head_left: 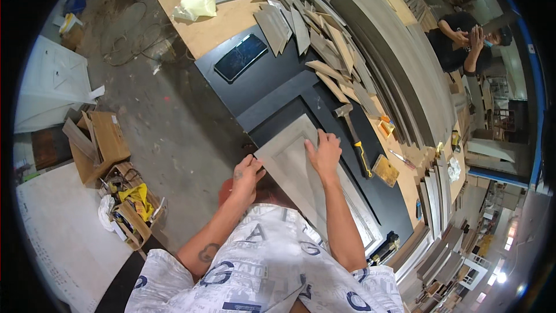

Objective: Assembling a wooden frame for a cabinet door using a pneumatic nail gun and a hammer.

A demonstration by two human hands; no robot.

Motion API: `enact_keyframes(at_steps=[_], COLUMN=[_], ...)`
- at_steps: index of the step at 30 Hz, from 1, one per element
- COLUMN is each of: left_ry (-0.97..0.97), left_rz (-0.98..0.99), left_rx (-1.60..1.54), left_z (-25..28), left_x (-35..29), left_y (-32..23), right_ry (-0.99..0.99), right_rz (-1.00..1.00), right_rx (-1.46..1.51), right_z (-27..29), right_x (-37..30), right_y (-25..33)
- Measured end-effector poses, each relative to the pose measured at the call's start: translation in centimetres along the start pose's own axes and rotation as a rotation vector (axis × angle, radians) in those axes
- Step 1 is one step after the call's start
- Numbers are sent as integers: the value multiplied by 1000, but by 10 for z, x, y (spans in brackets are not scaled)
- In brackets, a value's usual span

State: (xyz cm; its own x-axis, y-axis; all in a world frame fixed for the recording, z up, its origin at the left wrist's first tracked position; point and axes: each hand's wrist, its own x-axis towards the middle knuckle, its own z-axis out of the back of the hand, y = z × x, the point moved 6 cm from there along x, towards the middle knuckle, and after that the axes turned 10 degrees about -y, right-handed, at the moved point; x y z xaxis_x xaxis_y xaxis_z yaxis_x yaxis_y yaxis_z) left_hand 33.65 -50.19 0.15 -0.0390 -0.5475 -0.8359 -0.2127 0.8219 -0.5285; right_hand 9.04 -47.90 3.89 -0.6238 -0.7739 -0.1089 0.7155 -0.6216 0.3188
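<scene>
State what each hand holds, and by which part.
Both hold the grey panel: the left hand grips its near-left edge, the right hand presses flat on its top face.

The room is bright, with soft, even light and only faint shadows. Small lamps (503,275) glare white far off on the right. Straight edges bend near the round black rim, and things out there look small and blurry.

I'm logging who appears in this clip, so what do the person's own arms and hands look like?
Both forearms are bare, with no gloves. The left forearm carries a dark tattoo, and the left hand a small dark mark. The right hand shows none. Short white sleeves bear dark blue and grey lettering.
</scene>
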Motion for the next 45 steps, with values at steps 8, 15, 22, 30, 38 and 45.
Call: enact_keyframes(at_steps=[8,15,22,30,38,45], left_ry=[196,155,214,85,46,92], left_rz=[50,12,-1139,-1170,-884,-449], left_rx=[-127,-93,1089,1175,705,207], left_z=[-3,-24,-92,-56,6,3], left_x=[5,-13,-3,-13,15,23], left_y=[-2,-15,-37,-31,-19,13], right_ry=[78,29,1,-300,-259,14], right_rz=[28,7,21,-86,80,244], right_rx=[159,33,-97,-136,99,287], right_z=[-14,-12,0,38,81,37], right_x=[50,37,32,37,-15,-99], right_y=[25,5,4,-128,-90,-41])
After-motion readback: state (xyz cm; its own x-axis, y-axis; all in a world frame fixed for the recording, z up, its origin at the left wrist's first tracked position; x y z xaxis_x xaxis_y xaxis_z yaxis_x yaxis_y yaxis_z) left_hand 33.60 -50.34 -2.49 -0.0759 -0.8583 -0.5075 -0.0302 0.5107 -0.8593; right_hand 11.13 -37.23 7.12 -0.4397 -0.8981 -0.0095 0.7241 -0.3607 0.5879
